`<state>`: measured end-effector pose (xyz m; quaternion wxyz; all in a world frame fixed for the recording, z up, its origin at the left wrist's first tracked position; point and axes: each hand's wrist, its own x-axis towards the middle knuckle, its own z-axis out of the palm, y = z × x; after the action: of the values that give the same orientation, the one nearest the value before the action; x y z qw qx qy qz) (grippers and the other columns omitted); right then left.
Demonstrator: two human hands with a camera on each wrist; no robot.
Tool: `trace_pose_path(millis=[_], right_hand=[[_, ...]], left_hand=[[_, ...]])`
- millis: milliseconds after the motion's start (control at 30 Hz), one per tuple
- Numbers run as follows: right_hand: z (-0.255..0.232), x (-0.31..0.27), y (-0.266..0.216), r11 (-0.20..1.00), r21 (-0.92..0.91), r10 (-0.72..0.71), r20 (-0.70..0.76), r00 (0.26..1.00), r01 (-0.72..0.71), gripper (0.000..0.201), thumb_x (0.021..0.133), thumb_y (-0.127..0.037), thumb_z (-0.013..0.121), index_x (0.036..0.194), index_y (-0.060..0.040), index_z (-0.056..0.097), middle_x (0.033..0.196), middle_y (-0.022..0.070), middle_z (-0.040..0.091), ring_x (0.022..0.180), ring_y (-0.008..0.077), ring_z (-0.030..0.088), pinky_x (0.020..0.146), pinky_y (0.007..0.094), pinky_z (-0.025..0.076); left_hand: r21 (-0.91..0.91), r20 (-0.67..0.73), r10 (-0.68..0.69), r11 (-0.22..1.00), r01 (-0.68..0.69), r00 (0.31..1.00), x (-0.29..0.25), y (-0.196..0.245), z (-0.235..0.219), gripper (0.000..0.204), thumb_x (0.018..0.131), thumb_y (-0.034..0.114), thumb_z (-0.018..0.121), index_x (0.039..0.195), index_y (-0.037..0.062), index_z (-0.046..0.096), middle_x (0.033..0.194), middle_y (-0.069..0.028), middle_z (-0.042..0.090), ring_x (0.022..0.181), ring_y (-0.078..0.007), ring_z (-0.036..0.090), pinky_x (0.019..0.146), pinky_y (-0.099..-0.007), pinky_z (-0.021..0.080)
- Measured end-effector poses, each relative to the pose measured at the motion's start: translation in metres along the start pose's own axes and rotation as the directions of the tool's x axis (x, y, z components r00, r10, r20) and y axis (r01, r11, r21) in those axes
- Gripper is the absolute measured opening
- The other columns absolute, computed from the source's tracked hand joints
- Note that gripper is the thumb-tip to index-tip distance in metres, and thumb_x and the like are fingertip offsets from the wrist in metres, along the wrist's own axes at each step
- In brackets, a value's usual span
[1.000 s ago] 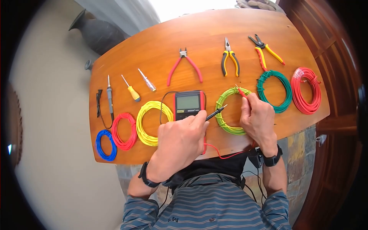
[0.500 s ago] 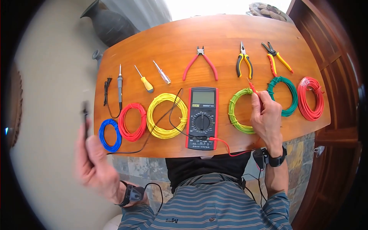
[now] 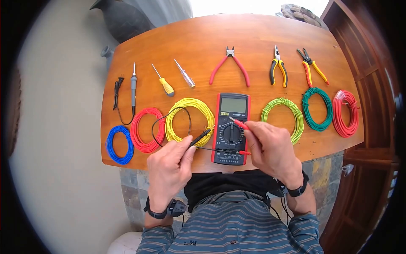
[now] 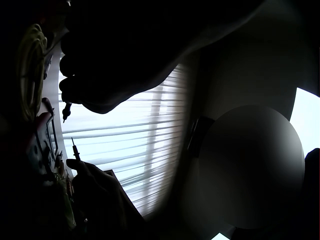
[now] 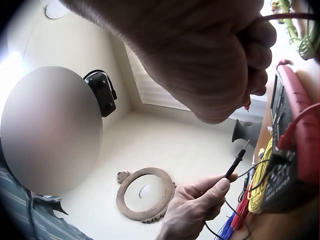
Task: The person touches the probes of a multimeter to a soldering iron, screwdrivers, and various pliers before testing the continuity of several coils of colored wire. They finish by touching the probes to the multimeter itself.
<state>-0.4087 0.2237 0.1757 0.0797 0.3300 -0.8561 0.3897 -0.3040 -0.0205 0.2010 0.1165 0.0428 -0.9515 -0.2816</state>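
My left hand pinches the black test probe, its tip slanting up toward the multimeter. In the right wrist view the same black probe stands out between thumb and fingers. My right hand grips the red test probe, whose tip hangs over the meter just below its screen. The two tips are apart. A red plug and a black plug sit in the meter's lower sockets. The left wrist view is very dark, with both hands as silhouettes.
Blue, red, yellow, yellow-green and green wire coils line the table's near side, with another red coil at right. Behind lie a soldering iron, screwdrivers, red-handled cutters, long-nose pliers and wire strippers.
My left hand swung out past the table's left edge with the black probe, then came back beside the meter. My right hand moved left from the yellow-green coil to over the meter.
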Motion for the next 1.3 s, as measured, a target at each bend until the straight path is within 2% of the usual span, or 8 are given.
trace_pose_path(millis=[100, 267, 600, 667, 867, 967, 1033, 1300], right_hand=[[0.0, -0.008, -0.01, 0.999, -0.006, 0.047, 0.091, 0.995, -0.047, 0.016, 0.095, -0.004, 0.073, 0.11, -0.0011, 0.07, 0.087, 0.0162, 0.074, 0.074, 0.0354, 0.074, 0.061, 0.0433, 0.058], [0.002, -0.011, -0.018, 0.995, 0.035, 0.084, 0.115, 0.99, -0.089, 0.018, 0.095, -0.004, 0.073, 0.112, -0.0007, 0.068, 0.085, 0.0155, 0.073, 0.07, 0.0354, 0.073, 0.058, 0.0429, 0.056], [0.0, -0.015, -0.018, 0.994, -0.01, 0.113, 0.109, 0.988, -0.112, 0.01, 0.091, -0.003, 0.074, 0.099, -0.0019, 0.068, 0.081, 0.0152, 0.072, 0.068, 0.0352, 0.071, 0.057, 0.0441, 0.053], [-0.001, -0.017, -0.018, 0.991, -0.025, 0.137, 0.132, 0.982, -0.135, 0.009, 0.09, -0.003, 0.074, 0.097, -0.0021, 0.068, 0.08, 0.0149, 0.072, 0.068, 0.0351, 0.071, 0.057, 0.0438, 0.053], [0.001, -0.018, -0.017, 0.986, 0.027, 0.161, 0.158, 0.974, -0.167, 0.006, 0.09, -0.003, 0.074, 0.092, -0.0022, 0.068, 0.077, 0.0148, 0.071, 0.067, 0.0354, 0.071, 0.058, 0.0436, 0.053], [0.006, -0.016, -0.016, 0.985, 0.02, 0.166, 0.202, 0.965, -0.174, 0.008, 0.089, 0.002, 0.072, 0.097, 0.0012, 0.071, 0.078, 0.0151, 0.071, 0.07, 0.0345, 0.073, 0.061, 0.0412, 0.055], [0.01, -0.014, -0.015, 0.99, 0.014, 0.137, 0.169, 0.976, -0.142, 0.009, 0.092, -0.005, 0.073, 0.091, -0.0019, 0.064, 0.074, 0.0168, 0.069, 0.064, 0.0369, 0.069, 0.056, 0.0454, 0.052], [0.001, -0.01, -0.018, 0.982, 0.01, 0.182, 0.17, 0.969, -0.187, 0.01, 0.093, -0.004, 0.072, 0.089, -0.0025, 0.063, 0.072, 0.0158, 0.068, 0.064, 0.0372, 0.069, 0.056, 0.0455, 0.052]], left_hand=[[-0.08, 0.014, 0.018, 0.997, -0.017, 1.0, 0.001, 0.0, 0.009, 0.025, 0.094, 0.002, 0.079, 0.118, -0.0022, 0.079, 0.08, -0.014, 0.069, 0.064, -0.0239, 0.064, 0.06, -0.0333, 0.049], [-0.017, 0.094, 0.04, 0.999, -0.038, 0.995, 0.004, 0.004, 0.012, 0.023, 0.093, 0.004, 0.079, 0.116, -0.0015, 0.079, 0.084, -0.0154, 0.074, 0.069, -0.0298, 0.072, 0.061, -0.037, 0.053], [-0.002, 0.133, 0.068, 0.998, -0.069, 0.989, 0.006, 0.002, 0.017, 0.02, 0.093, 0.01, 0.079, 0.111, 0.0014, 0.079, 0.081, -0.013, 0.072, 0.068, -0.0318, 0.071, 0.059, -0.0405, 0.051], [0.029, 0.136, 0.096, 0.994, -0.101, 0.986, 0.007, 0.002, 0.019, 0.02, 0.095, 0.019, 0.077, 0.112, 0.0086, 0.078, 0.079, -0.008, 0.068, 0.067, -0.0321, 0.07, 0.056, -0.0451, 0.052], [0.034, 0.2, 0.089, 0.995, -0.098, 0.976, 0.015, 0.013, 0.021, 0.018, 0.094, 0.012, 0.078, 0.111, 0.005, 0.078, 0.078, -0.0114, 0.069, 0.067, -0.0326, 0.069, 0.057, -0.0425, 0.05], [0.036, 0.184, 0.098, 0.994, -0.106, 0.978, 0.013, 0.011, 0.026, 0.018, 0.095, 0.013, 0.078, 0.112, 0.0056, 0.077, 0.079, -0.0113, 0.07, 0.068, -0.033, 0.07, 0.058, -0.0431, 0.051], [0.037, 0.19, 0.09, 0.994, -0.099, 0.978, 0.011, 0.01, 0.028, 0.018, 0.096, 0.013, 0.078, 0.112, 0.0056, 0.077, 0.079, -0.0113, 0.07, 0.068, -0.0332, 0.07, 0.058, -0.0435, 0.052], [0.034, 0.2, 0.084, 0.995, -0.093, 0.976, 0.011, 0.006, 0.027, 0.019, 0.096, 0.014, 0.078, 0.112, 0.0053, 0.077, 0.079, -0.0111, 0.07, 0.068, -0.0334, 0.07, 0.057, -0.0439, 0.051]])
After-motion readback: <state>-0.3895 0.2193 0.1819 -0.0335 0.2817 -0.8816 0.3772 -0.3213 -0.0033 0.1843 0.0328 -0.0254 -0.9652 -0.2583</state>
